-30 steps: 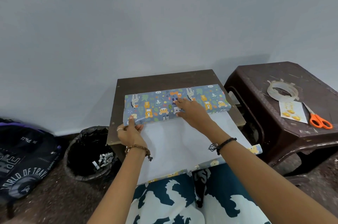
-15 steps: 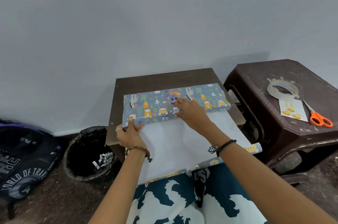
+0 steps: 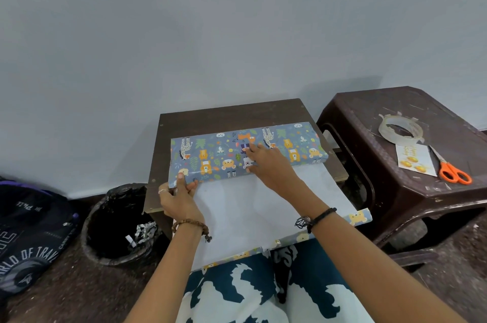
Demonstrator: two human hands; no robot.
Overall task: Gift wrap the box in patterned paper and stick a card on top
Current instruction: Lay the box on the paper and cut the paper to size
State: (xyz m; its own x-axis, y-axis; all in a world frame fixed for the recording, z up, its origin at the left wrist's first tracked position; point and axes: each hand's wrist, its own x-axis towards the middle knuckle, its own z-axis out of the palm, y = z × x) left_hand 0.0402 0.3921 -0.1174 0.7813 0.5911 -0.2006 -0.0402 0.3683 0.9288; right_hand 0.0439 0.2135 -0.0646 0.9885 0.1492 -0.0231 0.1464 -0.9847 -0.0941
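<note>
A flat box point(image 3: 221, 156) lies across a small brown table point(image 3: 232, 115), covered on top by blue animal-patterned paper. The paper's white underside point(image 3: 247, 206) runs from the box toward me and over my lap. My right hand point(image 3: 266, 164) rests on the box's middle with straight fingers pressing the paper down. My left hand point(image 3: 179, 193) holds the box's near left corner, thumb on top, fingers underneath. A white card with yellow shapes point(image 3: 415, 160) lies on the stool to the right.
A dark brown plastic stool point(image 3: 395, 191) at the right carries a tape roll point(image 3: 400, 129), the card and orange-handled scissors point(image 3: 452, 168). A black-lined bin point(image 3: 116, 222) stands at the table's left, with a dark backpack point(image 3: 29, 238) beyond it. A grey wall rises behind.
My right hand has crept slightly further onto the box top. My left hand keeps its hold on the corner.
</note>
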